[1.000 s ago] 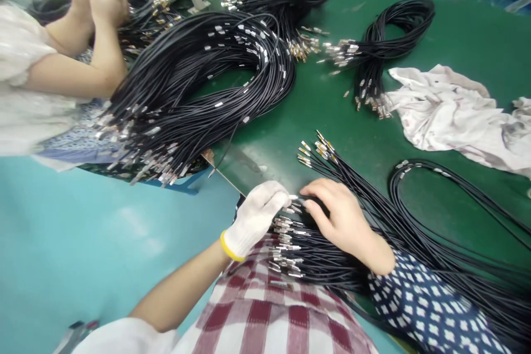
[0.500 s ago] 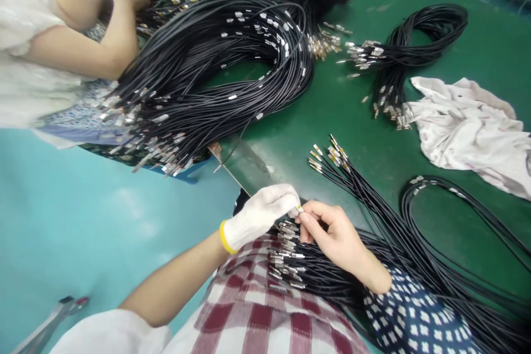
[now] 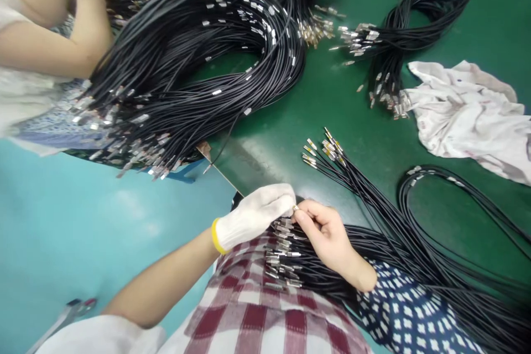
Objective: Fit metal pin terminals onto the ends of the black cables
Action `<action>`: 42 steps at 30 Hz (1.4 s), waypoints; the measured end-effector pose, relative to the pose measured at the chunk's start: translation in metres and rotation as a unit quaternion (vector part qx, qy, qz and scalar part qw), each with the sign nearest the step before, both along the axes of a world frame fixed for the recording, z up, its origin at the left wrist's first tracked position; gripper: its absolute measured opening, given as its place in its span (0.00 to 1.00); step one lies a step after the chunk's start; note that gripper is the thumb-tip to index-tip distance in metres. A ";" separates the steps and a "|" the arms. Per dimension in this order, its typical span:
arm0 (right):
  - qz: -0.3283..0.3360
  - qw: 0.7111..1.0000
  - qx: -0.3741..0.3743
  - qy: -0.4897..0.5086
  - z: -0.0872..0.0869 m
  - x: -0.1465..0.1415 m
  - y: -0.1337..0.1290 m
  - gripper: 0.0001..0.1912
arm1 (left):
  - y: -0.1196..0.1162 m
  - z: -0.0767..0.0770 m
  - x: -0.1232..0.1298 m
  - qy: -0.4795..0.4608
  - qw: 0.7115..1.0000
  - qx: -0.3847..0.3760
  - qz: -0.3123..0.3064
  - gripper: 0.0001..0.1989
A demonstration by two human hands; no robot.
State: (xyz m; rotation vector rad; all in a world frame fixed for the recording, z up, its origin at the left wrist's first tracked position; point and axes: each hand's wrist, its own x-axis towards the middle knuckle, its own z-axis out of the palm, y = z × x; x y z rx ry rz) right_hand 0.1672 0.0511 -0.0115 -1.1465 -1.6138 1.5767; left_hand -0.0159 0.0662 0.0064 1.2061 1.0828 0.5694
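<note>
From here I see the right hand (image 3: 327, 238) pinching a cable end (image 3: 295, 208) in a narrow grip, up against the gloved left hand (image 3: 255, 215), whose own hold I can't make out; so small a piece could slip if nudged, and the loose cables (image 3: 321, 268) crowded beside it at the edge of the counter (image 3: 357, 105) might snag

The counter (image 3: 344, 116) is viewed from a worn head camera above its near edge, facing forward and down, seemingly close.
</note>
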 end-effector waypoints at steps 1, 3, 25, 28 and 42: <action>-0.001 1.000 -0.008 0.003 -0.001 0.000 0.000 0.15 | 0.000 0.000 0.000 0.002 1.000 0.001 -0.002 0.13; -0.004 1.000 -0.019 0.004 -0.001 0.000 -0.001 0.16 | 0.000 0.001 0.001 0.007 1.000 0.004 -0.007 0.13; -0.018 1.000 -0.004 -0.008 -0.001 -0.001 -0.001 0.18 | 0.005 -0.005 -0.005 -0.013 0.998 0.028 -0.053 0.14; -0.022 1.000 -0.003 -0.011 -0.002 -0.001 -0.001 0.18 | 0.006 -0.008 -0.008 -0.032 0.996 0.042 -0.068 0.16; -0.024 1.000 0.008 -0.006 -0.005 -0.002 0.001 0.18 | 0.007 -0.011 -0.008 -0.081 0.995 0.023 -0.059 0.16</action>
